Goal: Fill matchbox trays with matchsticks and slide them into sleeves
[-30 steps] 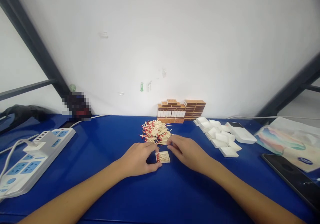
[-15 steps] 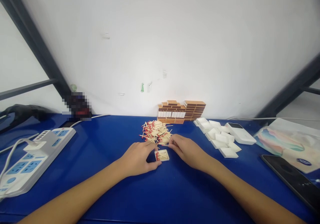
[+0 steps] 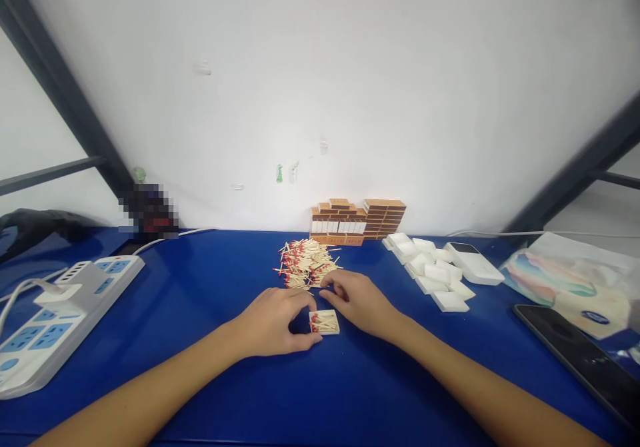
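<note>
A small white tray point(image 3: 325, 322) with red-tipped matches in it lies on the blue table. My left hand point(image 3: 277, 320) is around its left end, thumb at the near edge and fingers at the far edge. Just behind the tray is a loose pile of matches point(image 3: 305, 260). My right hand point(image 3: 357, 299) is at the pile's near right edge, its thumb and forefinger curled close together; whatever may be between the fingertips is too small to make out.
Stacked matchboxes point(image 3: 337, 224) stand against the wall behind the pile. To the right are several white trays point(image 3: 437, 274), a white device point(image 3: 475, 264), a tissue pack point(image 3: 575, 287) and a black phone point(image 3: 575, 360). A power strip point(image 3: 65, 327) lies at the left.
My left hand and the match-filled tray have shifted slightly nearer. My right hand has moved left along the near edge of the pile. The whole view has shifted a little.
</note>
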`<action>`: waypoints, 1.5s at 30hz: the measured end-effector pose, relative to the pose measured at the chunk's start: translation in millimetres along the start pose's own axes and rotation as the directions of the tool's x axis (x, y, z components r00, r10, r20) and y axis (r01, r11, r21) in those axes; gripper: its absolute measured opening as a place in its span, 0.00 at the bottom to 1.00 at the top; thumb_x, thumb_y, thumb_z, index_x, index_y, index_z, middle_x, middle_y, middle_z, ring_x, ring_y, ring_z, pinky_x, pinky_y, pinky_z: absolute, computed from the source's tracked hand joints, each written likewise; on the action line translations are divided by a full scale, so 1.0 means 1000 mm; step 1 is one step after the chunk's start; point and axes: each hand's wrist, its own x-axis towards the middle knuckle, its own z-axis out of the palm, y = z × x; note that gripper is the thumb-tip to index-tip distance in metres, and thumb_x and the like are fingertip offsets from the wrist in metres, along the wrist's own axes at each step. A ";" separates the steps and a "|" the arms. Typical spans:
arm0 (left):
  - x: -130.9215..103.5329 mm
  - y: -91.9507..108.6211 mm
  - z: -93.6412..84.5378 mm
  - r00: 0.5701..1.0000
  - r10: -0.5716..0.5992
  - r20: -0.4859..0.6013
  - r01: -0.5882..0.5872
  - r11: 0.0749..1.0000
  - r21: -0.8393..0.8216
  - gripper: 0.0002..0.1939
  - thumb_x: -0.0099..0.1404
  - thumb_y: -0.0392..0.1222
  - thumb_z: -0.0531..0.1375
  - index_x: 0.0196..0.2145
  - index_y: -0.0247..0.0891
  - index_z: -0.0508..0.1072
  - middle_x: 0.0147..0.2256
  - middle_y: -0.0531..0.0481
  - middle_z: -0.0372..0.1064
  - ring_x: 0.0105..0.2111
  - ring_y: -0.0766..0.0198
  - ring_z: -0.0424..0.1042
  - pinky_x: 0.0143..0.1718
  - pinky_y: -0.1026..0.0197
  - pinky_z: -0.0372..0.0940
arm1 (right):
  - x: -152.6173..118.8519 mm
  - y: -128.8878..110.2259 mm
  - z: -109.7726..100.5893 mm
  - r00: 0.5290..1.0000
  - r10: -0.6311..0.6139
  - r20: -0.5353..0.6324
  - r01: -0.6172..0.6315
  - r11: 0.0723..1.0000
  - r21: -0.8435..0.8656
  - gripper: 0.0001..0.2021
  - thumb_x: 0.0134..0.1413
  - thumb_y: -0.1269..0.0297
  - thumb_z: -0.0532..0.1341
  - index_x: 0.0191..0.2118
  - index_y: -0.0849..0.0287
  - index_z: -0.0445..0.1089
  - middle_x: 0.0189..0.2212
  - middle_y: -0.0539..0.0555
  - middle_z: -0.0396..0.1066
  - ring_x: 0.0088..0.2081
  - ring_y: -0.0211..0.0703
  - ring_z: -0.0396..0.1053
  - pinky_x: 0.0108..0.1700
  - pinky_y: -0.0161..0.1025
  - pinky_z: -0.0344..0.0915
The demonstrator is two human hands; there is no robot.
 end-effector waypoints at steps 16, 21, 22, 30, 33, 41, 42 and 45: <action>0.000 0.001 -0.001 1.000 -0.001 0.019 0.001 1.000 0.000 0.16 0.61 0.53 0.66 0.43 0.43 0.74 0.33 0.54 0.73 0.29 0.64 0.70 0.30 0.62 0.59 | 0.006 -0.004 0.003 0.998 0.028 0.061 -0.022 0.994 -0.106 0.06 0.65 0.66 0.62 0.34 0.57 0.69 0.31 0.49 0.73 0.30 0.38 0.66 0.32 0.35 0.53; 0.000 0.001 -0.001 1.000 0.011 0.013 -0.011 1.000 0.009 0.16 0.61 0.53 0.66 0.43 0.43 0.74 0.35 0.53 0.74 0.30 0.62 0.72 0.30 0.62 0.60 | 0.001 -0.001 -0.005 0.993 0.048 0.111 -0.030 0.987 -0.157 0.04 0.68 0.66 0.59 0.38 0.57 0.68 0.37 0.52 0.75 0.35 0.41 0.69 0.35 0.37 0.56; 0.000 0.001 0.000 1.000 0.010 0.004 -0.010 1.000 0.013 0.16 0.62 0.53 0.66 0.43 0.44 0.74 0.35 0.53 0.74 0.30 0.62 0.72 0.31 0.62 0.60 | 0.000 0.000 -0.009 0.994 0.037 0.107 -0.022 0.990 -0.140 0.04 0.68 0.65 0.59 0.39 0.57 0.68 0.37 0.52 0.75 0.35 0.41 0.69 0.35 0.37 0.56; 0.001 -0.003 0.002 0.997 -0.049 -0.060 0.053 0.997 0.058 0.17 0.62 0.52 0.65 0.45 0.42 0.73 0.33 0.53 0.74 0.29 0.62 0.71 0.29 0.62 0.58 | -0.010 -0.015 -0.026 0.979 -0.099 0.178 0.111 0.992 -0.057 0.08 0.70 0.60 0.57 0.39 0.56 0.67 0.33 0.50 0.72 0.32 0.41 0.67 0.34 0.36 0.57; 0.001 -0.003 0.002 0.997 -0.052 -0.060 0.055 0.997 0.056 0.16 0.63 0.52 0.65 0.45 0.42 0.73 0.33 0.53 0.74 0.29 0.62 0.71 0.29 0.62 0.58 | -0.012 -0.018 -0.018 0.971 -0.124 0.206 0.152 0.980 -0.129 0.06 0.71 0.62 0.56 0.41 0.56 0.67 0.38 0.52 0.74 0.36 0.43 0.70 0.36 0.37 0.58; 0.000 -0.004 0.004 0.997 -0.037 -0.062 0.041 0.997 0.058 0.16 0.63 0.52 0.65 0.44 0.42 0.73 0.34 0.53 0.74 0.30 0.62 0.72 0.30 0.62 0.58 | -0.014 -0.018 -0.010 0.967 -0.206 0.151 0.225 0.967 -0.121 0.05 0.68 0.65 0.58 0.39 0.56 0.69 0.34 0.50 0.73 0.32 0.39 0.67 0.34 0.36 0.55; 0.000 -0.004 0.004 0.997 -0.035 -0.063 0.039 0.998 0.058 0.16 0.63 0.52 0.65 0.44 0.42 0.73 0.34 0.53 0.74 0.30 0.62 0.72 0.30 0.62 0.58 | -0.014 -0.018 -0.011 0.969 -0.193 0.155 0.213 0.968 -0.130 0.04 0.68 0.65 0.59 0.39 0.57 0.70 0.34 0.50 0.73 0.32 0.39 0.67 0.34 0.36 0.55; 0.000 -0.004 0.003 0.998 -0.031 -0.060 0.035 0.998 0.056 0.16 0.63 0.53 0.65 0.45 0.42 0.73 0.34 0.53 0.74 0.30 0.62 0.72 0.30 0.62 0.58 | -0.012 -0.017 -0.014 0.971 -0.144 0.191 0.168 0.979 -0.117 0.06 0.67 0.63 0.61 0.37 0.57 0.70 0.33 0.50 0.72 0.31 0.39 0.67 0.34 0.36 0.55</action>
